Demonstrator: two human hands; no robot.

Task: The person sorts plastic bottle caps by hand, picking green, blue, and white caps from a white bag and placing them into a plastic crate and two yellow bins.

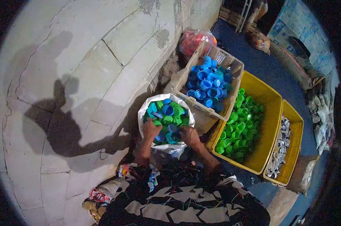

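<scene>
A white sack (143, 109) with its mouth folded open stands in front of me, full of green, blue and teal plastic bottle caps (168, 110). My left hand (151, 129) reaches over the near left rim, its fingers bent down among the caps. On the right side of the mouth, my right hand (189, 136) also has its fingers in the caps, close to the rim. The fingertips of both hands are hidden, so whether either one grips a cap does not show.
Right of the sack, a beige crate (235, 71) holds blue caps. Beyond it, a yellow bin (266, 94) contains green caps and a narrower yellow bin (292, 112) white ones. Behind the crate sits a clear bag of red things (195, 39). A block wall (76, 49) rises on the left.
</scene>
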